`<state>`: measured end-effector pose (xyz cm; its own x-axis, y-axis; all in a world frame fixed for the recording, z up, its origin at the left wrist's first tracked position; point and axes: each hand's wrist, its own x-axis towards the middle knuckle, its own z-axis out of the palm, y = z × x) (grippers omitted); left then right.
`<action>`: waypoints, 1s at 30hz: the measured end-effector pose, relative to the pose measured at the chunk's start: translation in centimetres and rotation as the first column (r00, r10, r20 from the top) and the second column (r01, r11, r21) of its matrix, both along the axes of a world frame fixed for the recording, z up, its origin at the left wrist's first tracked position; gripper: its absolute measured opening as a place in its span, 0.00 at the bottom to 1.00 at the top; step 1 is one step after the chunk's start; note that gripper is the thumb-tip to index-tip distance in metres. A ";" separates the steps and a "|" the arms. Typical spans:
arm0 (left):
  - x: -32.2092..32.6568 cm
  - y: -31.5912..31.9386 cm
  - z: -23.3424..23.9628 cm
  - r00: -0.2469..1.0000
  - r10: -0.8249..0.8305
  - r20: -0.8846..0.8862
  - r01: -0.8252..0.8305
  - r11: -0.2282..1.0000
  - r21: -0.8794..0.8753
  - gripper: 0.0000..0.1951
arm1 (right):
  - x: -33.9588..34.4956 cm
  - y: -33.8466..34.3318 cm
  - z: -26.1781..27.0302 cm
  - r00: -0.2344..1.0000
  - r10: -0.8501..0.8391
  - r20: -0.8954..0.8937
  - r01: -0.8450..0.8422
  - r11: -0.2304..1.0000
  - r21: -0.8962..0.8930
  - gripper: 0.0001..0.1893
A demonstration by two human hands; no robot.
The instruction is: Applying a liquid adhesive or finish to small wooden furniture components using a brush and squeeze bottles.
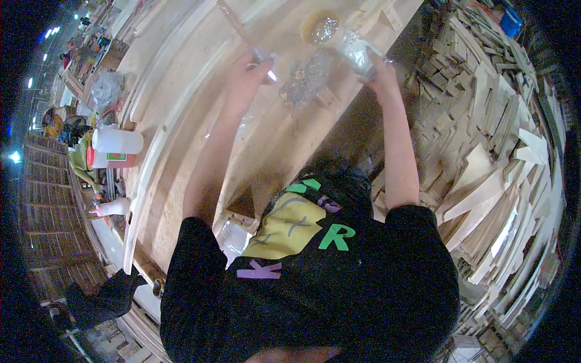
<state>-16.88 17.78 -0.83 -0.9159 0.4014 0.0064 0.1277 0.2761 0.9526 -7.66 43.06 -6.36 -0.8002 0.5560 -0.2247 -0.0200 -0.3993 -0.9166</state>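
Note:
My left hand [247, 75] is closed around a thin, pale, shiny object [271, 75], too blurred to name exactly. A narrow brown strip [233, 20] runs up to that hand; whether it is part of the held thing I cannot tell. My right hand [383, 75] grips a crinkled clear plastic bag or wrap [358, 52] with something whitish in it, near the edge of the wooden work surface [281, 127]. Just beyond the bag stands a round tan bowl [308, 35] with glossy contents. Between my hands lies a rough patch of grey-brown crumbs [308, 75].
Wood offcuts [481, 181] lie heaped on the right. Along the left stand a white plastic jug [118, 139], a red-capped container [127, 160] and a pale bottle [113, 207]. A clear plastic bag [108, 88] lies farther back. A wood block [386, 20] sits near the far edge.

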 end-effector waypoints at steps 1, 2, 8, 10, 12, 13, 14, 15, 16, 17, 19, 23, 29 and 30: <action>0.0 0.9 0.1 1.000 0.003 -0.001 -0.003 0.999 0.042 0.12 | -0.3 0.3 -0.3 0.996 0.090 -0.004 -0.090 0.996 0.014 0.22; 0.0 1.7 0.3 0.999 0.023 -0.028 -0.023 1.000 0.005 0.11 | -0.5 0.6 -0.6 0.996 0.091 -0.007 -0.091 0.996 0.013 0.22; -1.6 4.8 -0.4 0.962 0.097 -0.254 -0.119 0.990 -0.074 0.11 | -0.5 -0.9 -0.5 0.991 -0.023 -0.133 0.080 0.895 0.439 0.16; -1.1 5.1 0.3 0.953 0.076 -0.292 -0.093 0.995 -0.042 0.10 | 0.0 -1.7 0.2 0.988 -0.047 -0.146 0.116 0.851 0.513 0.15; -1.4 4.9 0.4 0.943 0.056 -0.329 -0.063 0.998 -0.012 0.09 | 0.7 -2.9 2.0 0.980 -0.090 -0.177 0.176 0.806 0.565 0.13; -1.6 4.6 0.0 0.847 0.001 -0.532 -0.021 0.999 -0.032 0.09 | 0.7 -2.9 2.7 0.981 -0.087 -0.174 0.171 0.811 0.560 0.13; -1.8 4.2 -0.2 0.707 -0.055 -0.705 0.016 0.998 -0.061 0.08 | 0.6 -2.9 3.2 0.983 -0.073 -0.166 0.158 0.799 0.580 0.14; -1.6 4.1 0.2 0.711 -0.058 -0.701 0.014 0.998 -0.068 0.08 | 0.7 -2.9 3.3 0.986 -0.063 -0.156 0.146 0.786 0.601 0.15; -1.4 4.0 1.0 0.701 -0.108 -0.705 -0.008 0.987 -0.159 0.08 | 0.6 -3.0 3.3 0.987 -0.061 -0.150 0.140 0.790 0.596 0.15; -1.2 4.0 1.6 0.692 -0.158 -0.705 -0.032 0.968 -0.248 0.09 | 0.4 -3.1 3.2 0.978 -0.090 -0.189 0.183 0.803 0.567 0.14; -0.9 3.7 2.1 0.661 -0.183 -0.728 -0.044 0.959 -0.281 0.10 | 0.1 -3.4 3.3 0.968 -0.107 -0.227 0.215 0.818 0.534 0.14; -0.8 2.8 1.9 0.565 -0.295 -0.771 -0.027 0.927 -0.374 0.13 | -0.1 -3.9 3.7 0.943 -0.174 -0.282 0.305 0.792 0.530 0.13; 0.0 2.5 1.5 0.575 -0.280 -0.769 0.013 0.943 -0.334 0.11 | 0.1 -3.7 4.0 0.909 -0.194 -0.368 0.374 0.770 0.517 0.12; 0.3 2.6 1.5 0.572 -0.285 -0.769 0.024 0.943 -0.332 0.11 | 0.2 -3.5 3.9 0.904 -0.202 -0.377 0.388 0.757 0.526 0.12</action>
